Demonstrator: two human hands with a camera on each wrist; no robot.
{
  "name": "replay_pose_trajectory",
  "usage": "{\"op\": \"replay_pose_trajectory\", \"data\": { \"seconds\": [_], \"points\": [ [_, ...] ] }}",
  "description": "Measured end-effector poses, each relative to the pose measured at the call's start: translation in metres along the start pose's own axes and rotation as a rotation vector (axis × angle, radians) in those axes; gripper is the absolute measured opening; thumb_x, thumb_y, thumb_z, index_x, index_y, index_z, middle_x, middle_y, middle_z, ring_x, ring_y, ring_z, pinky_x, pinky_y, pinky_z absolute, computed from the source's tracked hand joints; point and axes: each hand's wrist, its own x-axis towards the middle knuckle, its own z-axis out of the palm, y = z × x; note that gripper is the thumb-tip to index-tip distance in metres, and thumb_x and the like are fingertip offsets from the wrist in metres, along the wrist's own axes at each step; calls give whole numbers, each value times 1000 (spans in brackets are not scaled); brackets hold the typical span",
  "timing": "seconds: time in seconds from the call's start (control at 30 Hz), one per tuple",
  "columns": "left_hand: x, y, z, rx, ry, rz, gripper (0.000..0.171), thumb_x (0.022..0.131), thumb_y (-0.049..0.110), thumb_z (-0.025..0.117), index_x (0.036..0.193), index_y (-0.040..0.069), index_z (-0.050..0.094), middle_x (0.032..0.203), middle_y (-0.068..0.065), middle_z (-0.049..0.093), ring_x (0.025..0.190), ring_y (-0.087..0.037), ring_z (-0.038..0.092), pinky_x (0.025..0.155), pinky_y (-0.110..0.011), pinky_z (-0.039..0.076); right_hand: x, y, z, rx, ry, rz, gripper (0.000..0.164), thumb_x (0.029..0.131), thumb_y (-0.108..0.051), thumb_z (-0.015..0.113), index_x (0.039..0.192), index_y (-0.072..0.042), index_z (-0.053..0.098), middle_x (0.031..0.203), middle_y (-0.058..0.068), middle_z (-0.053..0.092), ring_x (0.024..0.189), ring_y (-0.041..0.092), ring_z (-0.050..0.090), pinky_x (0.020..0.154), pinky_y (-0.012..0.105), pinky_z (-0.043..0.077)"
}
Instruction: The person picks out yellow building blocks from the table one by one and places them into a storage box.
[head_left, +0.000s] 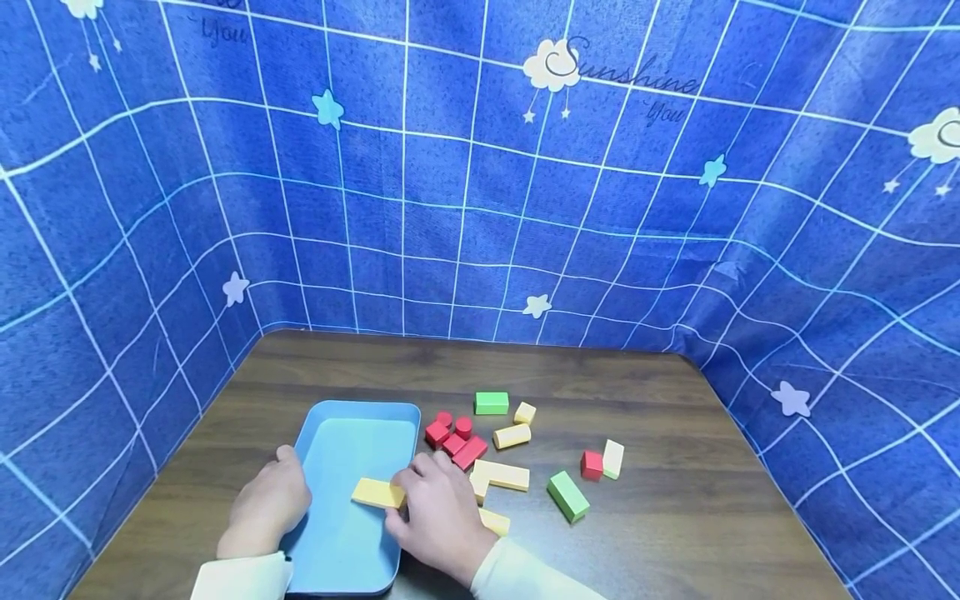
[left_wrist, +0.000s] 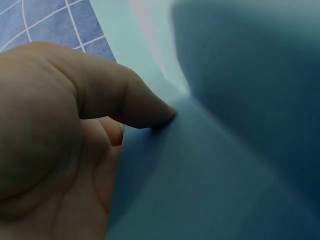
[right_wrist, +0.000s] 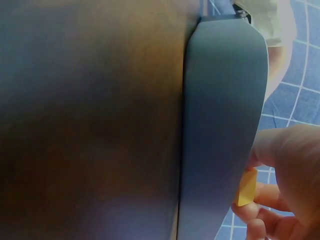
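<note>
1. Evidently, a block is being brought to the tray: the person's right hand [head_left: 441, 510] pinches a yellow, flat rectangular block [head_left: 377, 493] over the right side of a shallow, rounded blue plastic-looking tray [head_left: 360, 442].
2. Meanwhile the left hand [head_left: 272, 502] pinches the tray's left wall, seemingly to steady it.
3. The next move, I'd judge, calls for lowering the block and loosening the right thumb and fingers, with the tray held firm.
4. Only from the head view do I see the loose red blocks [head_left: 470, 453], green rectangular blocks [head_left: 567, 497] and other yellow blocks [head_left: 504, 476] on the brown wood-grain surface [head_left: 637, 400], right of the tray.
5. The left wrist view adds the thumb pressing the wall's inner face; the right wrist view shows the tray's outer side and the block's end between thumb and fingers.
</note>
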Motion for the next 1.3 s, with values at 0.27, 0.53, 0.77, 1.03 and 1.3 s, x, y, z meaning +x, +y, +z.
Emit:
{"op": "replay_pose_trajectory", "data": {
  "seconds": [0.27,0.53,0.77,1.03,1.3],
  "points": [
    [0,2,0,11,6,0,54,94,10,32,133,-21,10,120,-43,42,98,-56,48,76,-66,45,1,-4,1,-8,-25,-29,26,76,-47,68,91,-26,68,85,-12,54,72,10,40,60,24,36],
    [0,3,1,10,6,2,54,95,10,32,133,-21,11,122,-43,41,99,-56,48,77,-66,44,-1,-8,3,-4,-71,-31,25,73,-46,70,89,-28,68,82,-13,54,70,8,40,56,21,38],
    [1,3,1,4,2,-5,54,95,11,33,132,-21,11,119,-43,42,96,-55,49,75,-65,45,-1,-7,6,2,-105,-16,24,73,-46,70,89,-29,66,81,-14,52,68,8,39,50,21,36],
    [0,3,0,8,0,-12,54,95,10,33,132,-21,11,119,-42,42,97,-55,49,76,-65,45,1,-8,10,32,-184,11,20,72,-43,71,86,-30,63,76,-14,47,63,7,37,47,22,34],
    [-3,6,-2,1,4,-11,50,95,9,32,130,-21,14,115,-42,45,93,-54,51,72,-64,46,5,-10,8,53,-240,31,19,70,-39,74,82,-31,61,73,-15,45,59,4,39,45,22,35]
  ]
}}
